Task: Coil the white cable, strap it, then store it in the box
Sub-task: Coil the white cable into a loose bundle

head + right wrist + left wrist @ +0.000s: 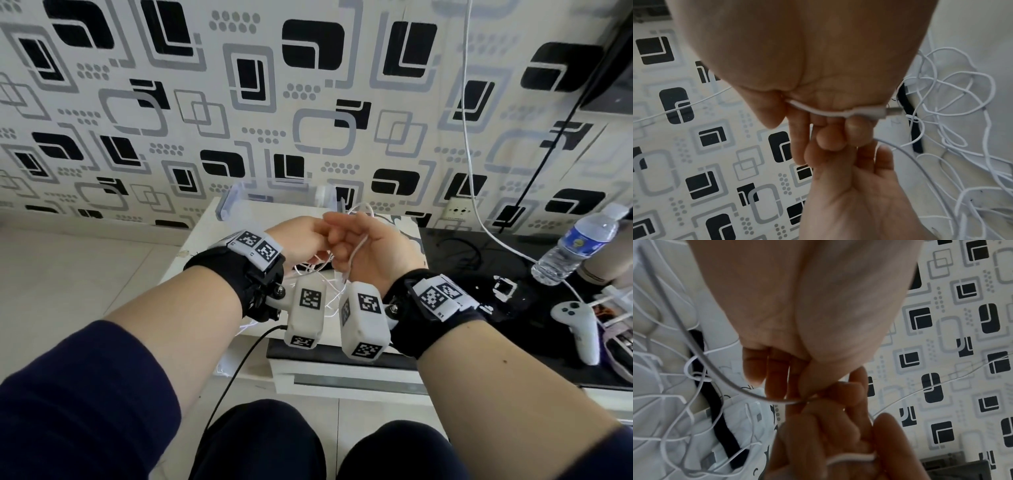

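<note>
Both hands meet above the white table (205, 246). My left hand (313, 236) pinches a strand of the thin white cable (748, 392) between thumb and fingers. My right hand (364, 248) grips the cable's plug end (875, 112) across its curled fingers, and a loop (363, 209) rises above it. Most of the cable (962, 113) lies loose and tangled on the table beneath the hands. A black strap (914, 129) lies under the tangle. A clear plastic box (227, 205) stands at the table's back edge, against the wall.
To the right a black surface (479, 246) carries a water bottle (579, 246) and a white game controller (579, 325). Another white lead (467, 137) hangs down the patterned wall. A black wire (239, 359) drops off the table's front edge towards my lap.
</note>
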